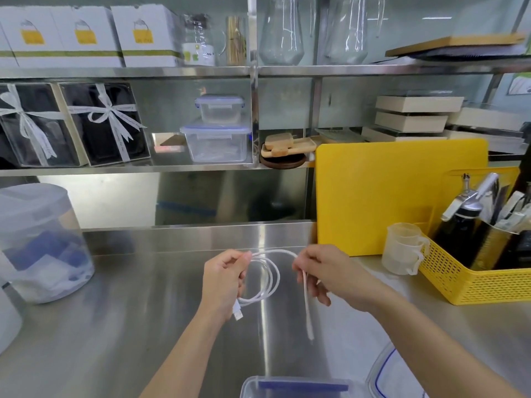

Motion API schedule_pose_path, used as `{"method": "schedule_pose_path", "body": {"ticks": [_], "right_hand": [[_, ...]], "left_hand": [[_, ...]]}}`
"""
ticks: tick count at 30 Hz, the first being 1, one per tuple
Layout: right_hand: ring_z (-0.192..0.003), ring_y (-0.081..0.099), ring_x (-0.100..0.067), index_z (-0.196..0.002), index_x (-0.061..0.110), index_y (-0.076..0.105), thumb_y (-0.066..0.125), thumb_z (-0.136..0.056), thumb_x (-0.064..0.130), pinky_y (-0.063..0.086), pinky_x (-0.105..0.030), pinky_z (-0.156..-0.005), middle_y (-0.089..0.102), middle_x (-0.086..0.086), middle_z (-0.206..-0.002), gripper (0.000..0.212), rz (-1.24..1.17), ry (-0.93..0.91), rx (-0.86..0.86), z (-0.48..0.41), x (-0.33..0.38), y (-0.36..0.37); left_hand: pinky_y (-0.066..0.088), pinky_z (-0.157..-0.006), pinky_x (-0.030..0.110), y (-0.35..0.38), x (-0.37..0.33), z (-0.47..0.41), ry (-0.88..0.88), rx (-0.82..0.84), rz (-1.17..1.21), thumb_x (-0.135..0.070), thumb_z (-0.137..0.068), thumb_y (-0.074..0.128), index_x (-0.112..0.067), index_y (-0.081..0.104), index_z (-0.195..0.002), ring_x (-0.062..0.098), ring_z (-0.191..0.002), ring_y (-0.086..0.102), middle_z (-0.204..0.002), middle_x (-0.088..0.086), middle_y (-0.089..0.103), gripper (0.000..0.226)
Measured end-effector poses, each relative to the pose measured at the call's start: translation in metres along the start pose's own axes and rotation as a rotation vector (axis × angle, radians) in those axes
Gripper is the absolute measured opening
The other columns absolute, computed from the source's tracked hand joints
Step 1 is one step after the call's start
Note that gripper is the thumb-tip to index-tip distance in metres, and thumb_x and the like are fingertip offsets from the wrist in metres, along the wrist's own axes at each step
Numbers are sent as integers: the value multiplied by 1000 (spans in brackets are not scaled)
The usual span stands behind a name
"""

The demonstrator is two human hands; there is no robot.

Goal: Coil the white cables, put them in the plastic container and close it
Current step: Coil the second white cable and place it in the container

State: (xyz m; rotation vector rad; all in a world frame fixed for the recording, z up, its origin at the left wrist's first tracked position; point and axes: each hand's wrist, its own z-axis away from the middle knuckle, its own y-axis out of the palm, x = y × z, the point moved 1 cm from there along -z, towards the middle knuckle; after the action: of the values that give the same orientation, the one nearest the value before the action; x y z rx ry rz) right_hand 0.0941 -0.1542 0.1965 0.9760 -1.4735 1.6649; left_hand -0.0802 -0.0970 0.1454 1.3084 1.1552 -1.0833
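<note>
A white cable (271, 278) hangs between both hands above the steel counter. My left hand (222, 278) pinches a couple of loops of it, and a plug end dangles below that wrist. My right hand (324, 270) grips the cable's other stretch, whose free end hangs straight down. At the bottom edge sits the clear plastic container (253, 387) with a blue clip, partly cut off by the frame. Its clear lid (386, 372) with a blue seal lies to the right of it, off the box.
A big lidded plastic tub (37, 242) stands on the left. To the right are measuring cups (402, 248), a yellow basket (477, 280) of tools and a yellow cutting board (396, 193) leaning on the wall. Shelves behind hold more containers (217, 143) and boxes.
</note>
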Motion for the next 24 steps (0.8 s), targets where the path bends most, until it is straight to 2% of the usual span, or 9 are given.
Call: {"method": "schedule_pose_path", "body": {"ticks": [3, 5, 7, 9, 12, 15, 19, 21, 24], "right_hand": [[-39, 45, -12, -80, 3, 56, 40, -96, 13, 34, -21, -33, 59, -10, -61, 25, -325, 7, -64, 1, 15, -5], [-40, 50, -12, -80, 1, 59, 43, -96, 10, 44, -21, -38, 60, -9, -60, 24, -458, -6, -59, -3, 24, -6], [-50, 62, -16, -82, 2, 62, 47, -93, 5, 59, -31, -60, 63, -9, -60, 19, -491, -31, -44, -6, 28, -4], [-59, 66, -21, -89, 3, 61, 51, -90, -1, 59, -44, -77, 65, -8, -62, 11, -466, -82, -81, -10, 24, 2], [-59, 64, -21, -83, 15, 57, 55, -87, -2, 60, -43, -72, 63, -6, -66, 18, -261, -106, -207, -15, 12, 11], [-58, 55, -13, -71, 25, 51, 58, -87, 6, 48, -25, -54, 57, 0, -69, 25, 87, -104, -251, -14, -2, 16], [-63, 48, -11, -78, 20, 50, 55, -89, 16, 39, -20, -57, 51, 5, -69, 13, 426, -194, -281, -7, -8, 22], [-63, 48, -13, -79, 20, 48, 55, -89, 17, 40, -22, -59, 50, 5, -69, 13, 503, -269, -305, -6, -8, 24], [-67, 48, -8, -76, 23, 48, 62, -85, 15, 44, -19, -64, 46, 10, -75, 18, 420, -282, -274, -8, -15, 29]], "left_hand": [[20, -37, 15, 4, 2, 2, 22, 15, -35, -4, -87, 60, -1, 60, -64, 8, -35, 23, -43, -3, 37, 24], [20, -37, 15, 7, 3, 4, -3, 32, -5, -5, -88, 60, -3, 58, -61, 8, -35, 22, -45, -2, 36, 27], [19, -36, 16, 10, 5, 7, -59, 47, 52, -7, -89, 59, -3, 54, -60, 8, -37, 22, -48, 1, 34, 29], [18, -35, 16, 10, 6, 10, -125, 57, 138, -7, -90, 57, -5, 49, -60, 9, -37, 21, -49, 1, 33, 31], [18, -30, 14, 7, 7, 13, -227, 63, 285, -7, -92, 53, -9, 43, -57, 7, -33, 22, -45, -2, 34, 36], [19, -28, 14, 3, 9, 16, -287, 67, 311, -7, -92, 52, -10, 43, -56, 6, -32, 23, -43, -3, 36, 37], [20, -28, 14, 7, 12, 19, -303, 75, 283, -7, -93, 52, -9, 43, -56, 5, -31, 25, -45, -1, 37, 38], [20, -28, 14, 10, 12, 18, -310, 82, 309, -8, -93, 51, -10, 44, -55, 5, -31, 24, -45, -2, 36, 39], [18, -28, 14, 12, 10, 19, -332, 109, 369, -11, -94, 49, -12, 41, -57, 4, -30, 23, -43, -5, 35, 38]]}}
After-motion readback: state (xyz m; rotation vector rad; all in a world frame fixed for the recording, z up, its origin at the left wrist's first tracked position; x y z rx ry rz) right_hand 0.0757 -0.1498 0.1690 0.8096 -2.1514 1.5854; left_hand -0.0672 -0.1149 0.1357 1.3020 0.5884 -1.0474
